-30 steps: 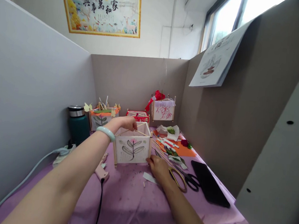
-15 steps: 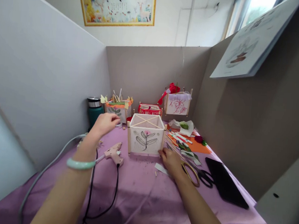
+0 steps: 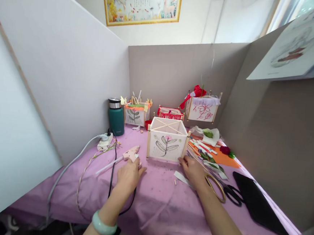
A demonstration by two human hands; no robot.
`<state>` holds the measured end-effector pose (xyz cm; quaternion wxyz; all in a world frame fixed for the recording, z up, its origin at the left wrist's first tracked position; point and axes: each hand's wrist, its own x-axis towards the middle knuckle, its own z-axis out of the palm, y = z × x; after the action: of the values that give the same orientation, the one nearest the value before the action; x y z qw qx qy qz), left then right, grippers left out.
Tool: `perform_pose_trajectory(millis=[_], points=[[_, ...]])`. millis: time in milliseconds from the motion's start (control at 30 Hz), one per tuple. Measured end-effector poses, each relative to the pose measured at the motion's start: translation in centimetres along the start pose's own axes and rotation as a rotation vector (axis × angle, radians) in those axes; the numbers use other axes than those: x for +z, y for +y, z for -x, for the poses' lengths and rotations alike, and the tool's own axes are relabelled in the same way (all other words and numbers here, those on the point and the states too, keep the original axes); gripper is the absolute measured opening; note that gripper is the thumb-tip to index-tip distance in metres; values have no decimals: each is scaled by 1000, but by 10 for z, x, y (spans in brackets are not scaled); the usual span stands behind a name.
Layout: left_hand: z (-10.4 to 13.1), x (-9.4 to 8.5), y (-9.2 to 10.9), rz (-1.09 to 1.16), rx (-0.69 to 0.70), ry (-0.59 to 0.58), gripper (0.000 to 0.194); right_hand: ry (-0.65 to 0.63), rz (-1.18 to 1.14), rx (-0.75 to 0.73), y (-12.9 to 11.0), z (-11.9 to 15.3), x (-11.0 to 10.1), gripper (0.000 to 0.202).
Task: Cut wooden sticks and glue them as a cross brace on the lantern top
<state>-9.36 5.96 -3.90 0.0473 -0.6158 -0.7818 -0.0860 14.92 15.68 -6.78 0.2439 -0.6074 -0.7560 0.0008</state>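
Note:
A white paper lantern (image 3: 167, 144) with wooden stick corner posts, crossed sticks on top and a drawn plant stands upright on the table in the middle. My right hand (image 3: 193, 172) pinches its lower right corner. Left of it, my left hand (image 3: 129, 175), with a pale green bangle on the wrist, is closed over the handle of a pink hot glue gun (image 3: 130, 153). The hand hides most of that handle. A glue stick (image 3: 109, 165) juts out of the gun's back end. Beside my right hand lies a white paper strip (image 3: 182, 177).
Scissors (image 3: 216, 187), a black tablet-like slab (image 3: 260, 205), markers (image 3: 204, 146) and orange paper (image 3: 226, 159) lie at right. Other decorated lanterns (image 3: 136, 116) and a teal bottle (image 3: 116, 119) stand behind. A power strip (image 3: 105, 142) and cables lie left. Grey partitions (image 3: 177, 72) enclose the table.
My left hand has come down and toward me from near the back-left lantern onto the glue gun. My right hand stays at the lantern's corner. The view has shifted left.

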Motion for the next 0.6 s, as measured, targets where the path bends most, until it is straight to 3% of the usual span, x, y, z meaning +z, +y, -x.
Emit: perform_pose_trajectory(millis=[200, 400, 600], points=[[-10, -2, -4, -32, -28, 21, 38, 1, -10, 5, 1, 0, 1, 31], [-17, -6, -4, -7, -30, 22, 51, 9, -18, 14, -1, 0, -1, 30], [-25, 0, 1, -12, -98, 21, 42, 14, -27, 20, -4, 2, -6, 30]])
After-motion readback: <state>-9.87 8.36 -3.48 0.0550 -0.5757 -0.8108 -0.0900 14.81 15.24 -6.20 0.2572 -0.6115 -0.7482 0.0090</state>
